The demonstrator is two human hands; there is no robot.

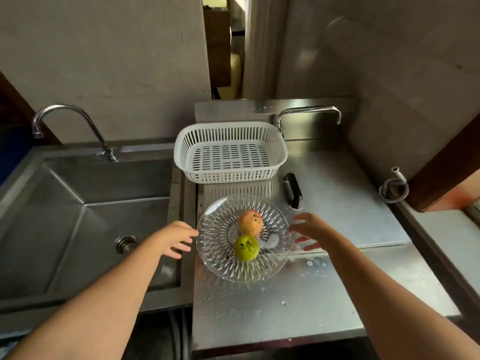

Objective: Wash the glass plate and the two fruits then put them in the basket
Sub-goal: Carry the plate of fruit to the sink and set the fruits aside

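A round, cut-pattern clear glass plate (242, 239) sits just below the centre of the frame on the wet stainless steel counter (337, 294), with two fruits resting on it, touching each other: a reddish-orange fruit with dark specks (251, 222) toward the far side and a green fruit with dark specks (246, 247) nearer the camera. The left hand (173, 239) reaches in from the lower left, fingers spread and loose, its fingertips at or just short of the plate's left rim; the right hand (310, 229) does the same at the right rim, open and holding nothing, seen partly through the glass edge. The plate looks rigid, fairly heavy and breakable, and probably slick given the water drops around it, so gripping opposite rims with both hands and keeping it level seems wise, since the round fruits could roll. The white slotted plastic basket (230, 153) stands empty just above the plate, and the steel sink basin (85, 224) with its curved tap (65, 118) fills the left of the frame.
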